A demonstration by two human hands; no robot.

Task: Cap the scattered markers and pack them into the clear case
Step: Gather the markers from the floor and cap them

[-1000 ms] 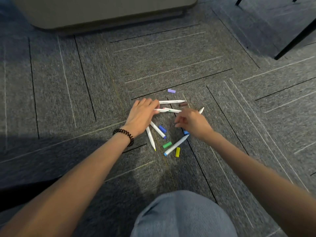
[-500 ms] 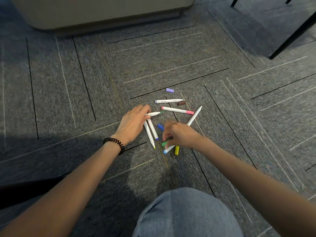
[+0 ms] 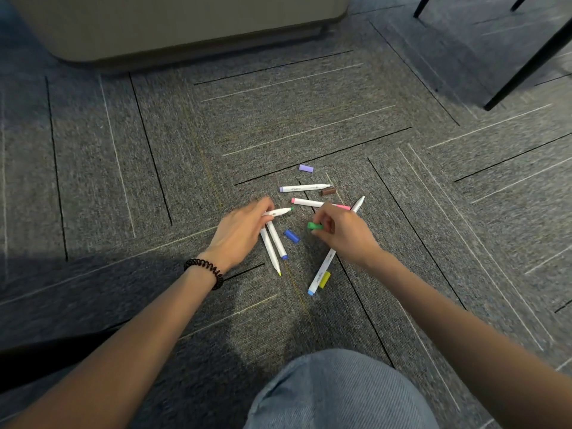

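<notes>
A green-tipped marker [image 3: 278, 211] is gripped by the left hand [image 3: 241, 230]; the green cap [image 3: 315, 226], near its tip, is pinched by the right hand [image 3: 343, 235], over grey carpet tiles [image 3: 309, 119].

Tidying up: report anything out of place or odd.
Caps lie loose on the carpet: purple cap, brown cap, blue cap, yellow cap. The right hand pinches a green cap; the left hand holds a green-tipped marker, uncapped. No clear case in view.
</notes>
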